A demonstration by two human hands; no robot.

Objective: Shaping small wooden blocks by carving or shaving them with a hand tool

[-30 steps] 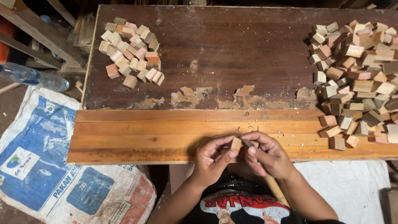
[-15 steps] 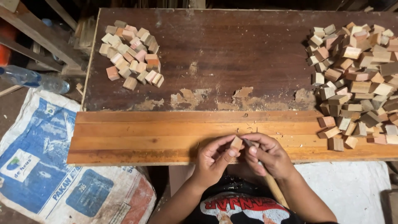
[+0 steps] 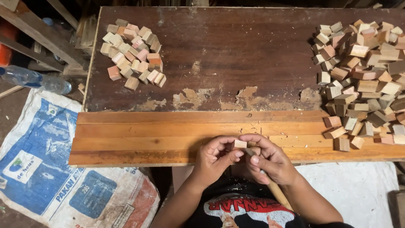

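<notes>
My left hand (image 3: 216, 158) pinches a small pale wooden block (image 3: 238, 144) between thumb and fingers, just over the near edge of the workbench. My right hand (image 3: 270, 160) is closed around a tool with a wooden handle (image 3: 278, 195); its tip lies against the block and is mostly hidden by my fingers. Both hands touch at the block, above the reddish planks (image 3: 168, 135) along the front of the bench.
A small pile of wooden blocks (image 3: 133, 52) lies at the far left of the dark, worn tabletop (image 3: 236, 50). A much larger heap of blocks (image 3: 365, 80) fills the right side. A plastic bottle (image 3: 36, 79) and a printed sack (image 3: 59, 169) lie on the floor at left.
Both hands stay at the bench's near edge with the block between them; the fingers shift only slightly around it.
</notes>
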